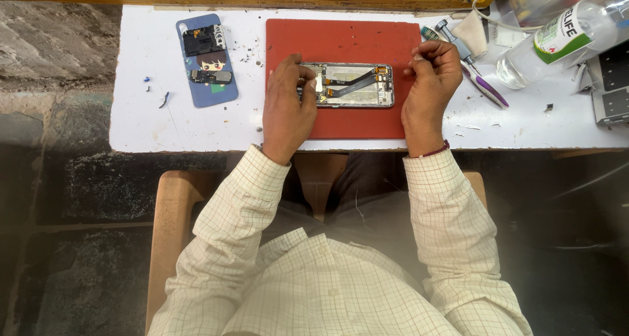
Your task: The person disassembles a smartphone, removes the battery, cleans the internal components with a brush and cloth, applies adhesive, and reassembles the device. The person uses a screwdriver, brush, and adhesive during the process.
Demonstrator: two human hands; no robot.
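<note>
The opened phone [347, 85] is lying flat, long side across, near the middle of the red mat [341, 123], back cover off and flex cables facing up. The mat is likely giving it a non-slip bed and keeping loose parts together.

The left hand [287, 110] is pressing down on the phone's left end, its fingers [308, 87] curled over the frame edge, apparently to keep the body from shifting. The right hand [429, 87] is resting just beside the phone's right end, its fingers [419, 59] pinched together; whether they are gripping a small part cannot be told.

The blue back cover [206, 60] is lying face up to the left of the mat, carrying removed dark modules, apart from the work. A screwdriver [455, 41], a purple-handled tool [488, 90] and a clear plastic bottle [563, 38] are lying to the right, within reach of the right hand.

The white worktop [144, 123] is scuffed and dotted with small debris. The person is sitting on a wooden chair [164, 237] above a dark stone floor [65, 244].
</note>
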